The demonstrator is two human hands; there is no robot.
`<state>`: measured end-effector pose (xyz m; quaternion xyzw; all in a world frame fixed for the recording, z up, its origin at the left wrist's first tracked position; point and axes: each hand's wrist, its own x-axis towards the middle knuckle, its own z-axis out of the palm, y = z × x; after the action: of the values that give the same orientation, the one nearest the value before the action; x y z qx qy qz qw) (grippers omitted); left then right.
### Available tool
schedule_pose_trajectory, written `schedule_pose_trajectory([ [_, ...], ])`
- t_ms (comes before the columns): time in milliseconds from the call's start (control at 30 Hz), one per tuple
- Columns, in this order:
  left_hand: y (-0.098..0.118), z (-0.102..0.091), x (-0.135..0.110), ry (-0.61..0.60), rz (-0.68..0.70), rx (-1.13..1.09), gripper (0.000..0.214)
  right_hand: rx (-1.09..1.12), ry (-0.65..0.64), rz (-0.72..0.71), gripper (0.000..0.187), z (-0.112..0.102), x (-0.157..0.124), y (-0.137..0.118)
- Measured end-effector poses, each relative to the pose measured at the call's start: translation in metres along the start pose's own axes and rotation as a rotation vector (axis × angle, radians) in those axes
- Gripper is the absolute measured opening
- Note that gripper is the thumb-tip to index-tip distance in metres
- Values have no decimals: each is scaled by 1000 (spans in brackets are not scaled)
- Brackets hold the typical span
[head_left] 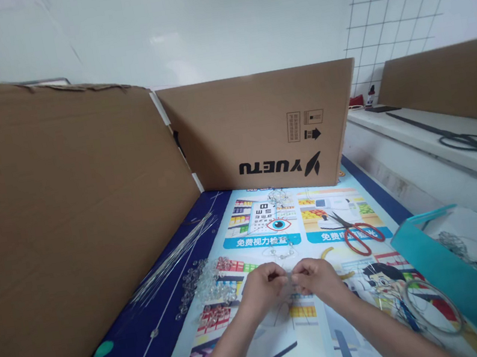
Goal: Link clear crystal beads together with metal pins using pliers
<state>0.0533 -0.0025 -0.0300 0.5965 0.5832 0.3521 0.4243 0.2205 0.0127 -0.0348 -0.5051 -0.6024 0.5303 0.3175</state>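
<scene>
My left hand [263, 287] and my right hand [318, 277] meet above the printed sheet, close to each other. Thumb and fingers are pinched on both, around something small and see-through that I cannot make out. Just beyond the fingertips lies a thin curved strand with clear beads [282, 253]. A loose heap of clear beads [210, 283] spreads to the left of my left hand. Red-handled scissors [357, 233] lie with blades apart, beyond my right hand. Farther back is a small clear beaded piece [278, 197].
Thin straight wires [174, 259] lie along the cardboard wall [64, 201] on the left. A second cardboard panel [258, 132] stands at the back. On the right are a wire coil [434, 307], a teal box [436, 267] with wire pieces, and black scissors [465, 139] on a white ledge.
</scene>
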Motion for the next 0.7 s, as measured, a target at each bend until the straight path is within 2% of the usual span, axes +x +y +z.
schedule_pose_trajectory([
  [200, -3, 10, 1, -7, -16, -188, 10, 157, 18, 8, 27, 3, -1, 1],
  [467, -3, 21, -2, 15, -10, -430, 14, 244, 44, 6, 27, 6, -2, 3],
  [700, -5, 25, 0, 38, -15, -480, 16, 248, 32, 21, 27, 7, -1, 3],
])
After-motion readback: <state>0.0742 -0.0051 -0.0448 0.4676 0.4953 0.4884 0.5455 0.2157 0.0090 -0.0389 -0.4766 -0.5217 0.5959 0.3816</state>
